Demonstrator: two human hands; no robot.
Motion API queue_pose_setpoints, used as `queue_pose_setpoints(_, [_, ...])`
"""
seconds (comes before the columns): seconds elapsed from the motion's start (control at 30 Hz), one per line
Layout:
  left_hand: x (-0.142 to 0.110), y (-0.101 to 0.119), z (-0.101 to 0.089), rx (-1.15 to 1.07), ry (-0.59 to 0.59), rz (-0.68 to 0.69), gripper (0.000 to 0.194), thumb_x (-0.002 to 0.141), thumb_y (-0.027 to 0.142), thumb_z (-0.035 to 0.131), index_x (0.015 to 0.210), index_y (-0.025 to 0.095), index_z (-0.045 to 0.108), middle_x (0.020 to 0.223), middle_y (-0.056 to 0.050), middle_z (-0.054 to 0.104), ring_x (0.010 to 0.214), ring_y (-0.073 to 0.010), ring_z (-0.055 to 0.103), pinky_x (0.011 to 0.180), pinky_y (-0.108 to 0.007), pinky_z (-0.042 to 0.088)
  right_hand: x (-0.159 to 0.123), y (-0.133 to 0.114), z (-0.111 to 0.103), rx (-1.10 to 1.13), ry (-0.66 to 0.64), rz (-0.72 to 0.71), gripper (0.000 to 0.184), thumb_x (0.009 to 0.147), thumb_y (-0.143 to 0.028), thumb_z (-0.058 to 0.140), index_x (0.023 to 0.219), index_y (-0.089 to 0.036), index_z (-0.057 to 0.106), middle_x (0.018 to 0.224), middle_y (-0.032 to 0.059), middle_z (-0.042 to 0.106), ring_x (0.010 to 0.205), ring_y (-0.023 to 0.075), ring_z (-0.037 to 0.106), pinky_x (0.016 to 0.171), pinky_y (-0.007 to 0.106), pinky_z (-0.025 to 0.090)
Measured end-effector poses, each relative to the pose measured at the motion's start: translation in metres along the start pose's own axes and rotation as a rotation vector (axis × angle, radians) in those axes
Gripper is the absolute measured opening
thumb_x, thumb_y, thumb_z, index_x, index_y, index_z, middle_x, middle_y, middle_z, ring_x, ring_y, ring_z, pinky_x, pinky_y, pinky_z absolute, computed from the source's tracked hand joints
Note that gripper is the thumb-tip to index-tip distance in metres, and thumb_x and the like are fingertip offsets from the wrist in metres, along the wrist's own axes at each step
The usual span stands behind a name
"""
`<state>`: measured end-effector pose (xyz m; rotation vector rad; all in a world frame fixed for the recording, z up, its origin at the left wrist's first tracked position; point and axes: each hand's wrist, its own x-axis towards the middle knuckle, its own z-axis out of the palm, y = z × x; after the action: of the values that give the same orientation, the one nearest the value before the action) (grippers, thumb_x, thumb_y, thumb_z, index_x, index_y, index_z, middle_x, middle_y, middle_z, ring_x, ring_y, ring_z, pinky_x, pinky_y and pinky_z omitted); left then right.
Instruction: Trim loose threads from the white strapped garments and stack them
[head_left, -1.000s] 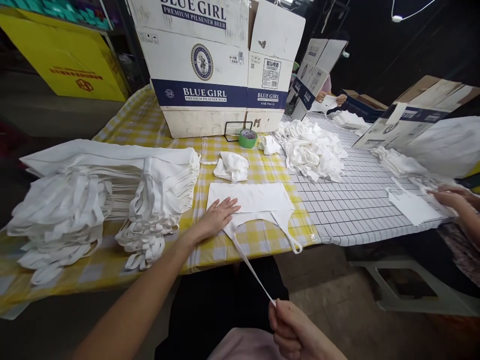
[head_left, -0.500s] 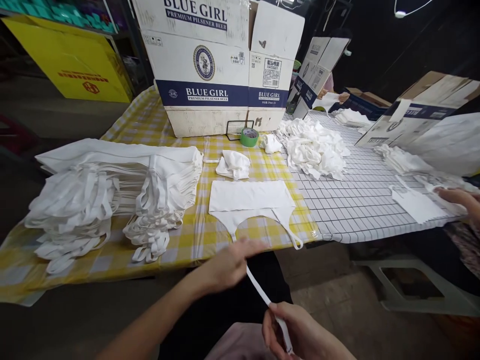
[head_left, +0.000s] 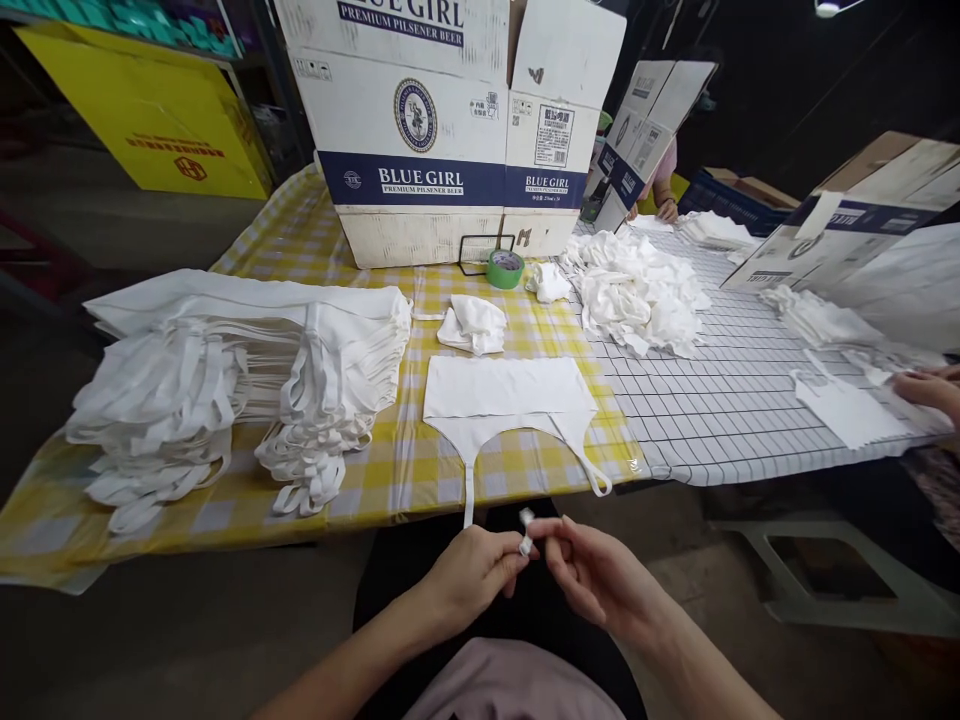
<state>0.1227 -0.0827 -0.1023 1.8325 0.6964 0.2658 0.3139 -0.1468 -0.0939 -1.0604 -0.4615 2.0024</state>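
A white strapped garment [head_left: 510, 388] lies flat on the table in front of me, like a camisole top, with its straps toward me. One strap [head_left: 469, 495] runs over the table's front edge down to my left hand [head_left: 476, 572]. That hand is closed, pinching the strap between thumb and fingers. A small bunched white end [head_left: 526, 535] sticks up from its fingertips. My right hand [head_left: 600, 570] meets this end with its index finger and thumb, its other fingers curled. The second strap [head_left: 596, 478] hangs as a loop at the table edge.
Stacked white garments [head_left: 247, 310] with hanging straps lie left. Behind are a folded white cloth [head_left: 472, 325], green tape roll [head_left: 505, 268] and large carton [head_left: 420, 185]. A heap of white pieces [head_left: 641, 295] lies right. A co-worker's hand [head_left: 930, 390] rests by another garment [head_left: 847, 405].
My left hand has moved down off the table edge, and my right hand up to meet it. The strap's outstretched length between them is now gathered at the fingertips.
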Motion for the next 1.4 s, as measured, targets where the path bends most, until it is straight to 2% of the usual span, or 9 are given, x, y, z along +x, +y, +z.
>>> queue_pose_setpoints(0.2, [0.004,-0.003,-0.003,-0.360,-0.019,-0.159,0.035,0.089,0.041,0.037,0.089,0.014,0.059,0.052,0.004,0.055,0.040,-0.0055,0.035,0.042,-0.018,0.026,0.022,0.004,0.011,-0.958,0.362,-0.539,0.030,0.085,-0.024,0.049,0.115,-0.023,0.049,0.079,-0.0002,0.053,0.058,0.0093,0.051,0.052,0.020,0.042])
queue_pose_setpoints(0.3, [0.005,-0.005,-0.003,-0.469,-0.045,-0.190,0.038,0.088,0.046,0.036,0.086,0.013,0.057,0.051,0.004,0.054,0.036,-0.0043,0.031,0.037,-0.017,0.022,0.035,0.012,0.007,-1.378,0.386,-0.709,0.033,0.085,-0.015,0.044,0.117,-0.022,0.049,0.082,0.0023,0.056,0.067,0.0125,0.053,0.061,0.023,0.042])
queue_pose_setpoints(0.47, [0.007,-0.003,-0.008,-0.586,-0.076,-0.212,0.038,0.088,0.047,0.036,0.083,0.013,0.053,0.050,0.003,0.052,0.032,-0.0033,0.030,0.033,-0.017,0.019,0.051,0.007,0.008,-1.644,0.357,-0.826,0.025,0.083,-0.013,0.043,0.104,-0.020,0.055,0.078,0.0033,0.057,0.065,0.0136,0.053,0.058,0.022,0.039])
queue_pose_setpoints(0.73, [0.011,-0.008,-0.019,-0.622,-0.030,-0.214,0.040,0.087,0.050,0.037,0.077,0.014,0.049,0.051,0.003,0.055,0.030,-0.0023,0.032,0.032,-0.015,0.018,0.053,-0.017,0.019,-1.549,0.066,-0.637,0.026,0.085,-0.018,0.044,0.111,-0.021,0.048,0.090,0.0036,0.054,0.070,0.0127,0.052,0.063,0.022,0.040])
queue_pose_setpoints(1.03, [0.015,-0.004,-0.025,-0.599,-0.089,-0.226,0.037,0.088,0.046,0.034,0.084,0.014,0.054,0.055,0.002,0.056,0.035,-0.0052,0.041,0.036,-0.017,0.025,0.077,-0.023,0.007,-1.637,0.235,-0.704,0.019,0.087,-0.013,0.037,0.090,-0.019,0.055,0.075,0.0025,0.056,0.063,0.0130,0.051,0.058,0.023,0.036])
queue_pose_setpoints(1.13, [0.024,-0.004,-0.047,-0.299,0.154,-0.087,0.033,0.089,0.041,0.036,0.084,0.016,0.057,0.071,-0.001,0.060,0.060,-0.0114,0.056,0.055,-0.022,0.041,0.082,-0.033,0.011,-1.433,0.332,-0.715,0.014,0.086,-0.015,0.040,0.087,-0.019,0.053,0.070,0.0008,0.057,0.060,0.0125,0.051,0.058,0.023,0.037])
queue_pose_setpoints(1.23, [0.044,-0.012,-0.074,0.148,0.504,0.055,0.017,0.087,0.029,0.045,0.090,0.018,0.058,0.091,-0.003,0.059,0.090,-0.0176,0.054,0.082,-0.031,0.042,0.088,-0.047,0.018,-1.118,0.383,-0.641,0.013,0.089,-0.026,0.041,0.083,-0.020,0.051,0.064,-0.0016,0.055,0.051,0.0108,0.047,0.051,0.023,0.037])
queue_pose_setpoints(1.3, [0.061,-0.022,-0.088,0.396,0.563,0.094,0.017,0.082,0.021,0.051,0.098,0.019,0.057,0.098,-0.004,0.056,0.097,-0.0198,0.050,0.087,-0.035,0.039,0.094,-0.056,0.023,-0.903,0.324,-0.578,0.017,0.089,-0.034,0.041,0.081,-0.021,0.049,0.065,-0.0014,0.057,0.050,0.0105,0.047,0.049,0.022,0.038])
queue_pose_setpoints(1.4, [0.083,-0.036,-0.101,0.621,0.481,0.124,0.024,0.077,0.015,0.056,0.101,0.019,0.057,0.101,-0.005,0.054,0.098,-0.0203,0.049,0.086,-0.036,0.041,0.105,-0.065,0.027,-0.694,0.221,-0.511,0.018,0.086,-0.039,0.048,0.084,-0.021,0.048,0.072,0.0004,0.062,0.054,0.0112,0.051,0.052,0.023,0.041])
